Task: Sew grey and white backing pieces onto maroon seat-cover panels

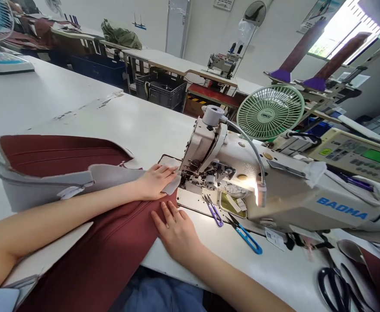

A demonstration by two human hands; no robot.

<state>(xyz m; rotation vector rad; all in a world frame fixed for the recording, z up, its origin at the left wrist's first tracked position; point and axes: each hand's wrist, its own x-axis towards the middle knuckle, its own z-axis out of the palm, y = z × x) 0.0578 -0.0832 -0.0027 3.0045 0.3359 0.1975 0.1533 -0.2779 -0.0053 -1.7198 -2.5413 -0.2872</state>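
Beside the needle area of a sewing machine (242,162), my left hand (156,181) lies palm down with fingers stretched over the grey backing of a maroon fabric piece (125,240). My right hand (178,229) rests flat on the same piece's maroon face, at its right edge just below my left hand. The piece runs toward me over the table edge, and its curved, grey-lined part (60,149) stands up on the left. Purple thread snips (213,211) and blue thread snips (246,234) lie right of my hands, touched by neither. Cloth hides the tabletop beneath my fingers.
A lit gooseneck lamp (262,195) bends down in front of the machine arm. Black-handled scissors (334,288) lie at the lower right. Behind the machine are a green fan (268,113), a control panel (360,154) and two thread cones (342,58). Dark crates (160,91) stand beyond the table.
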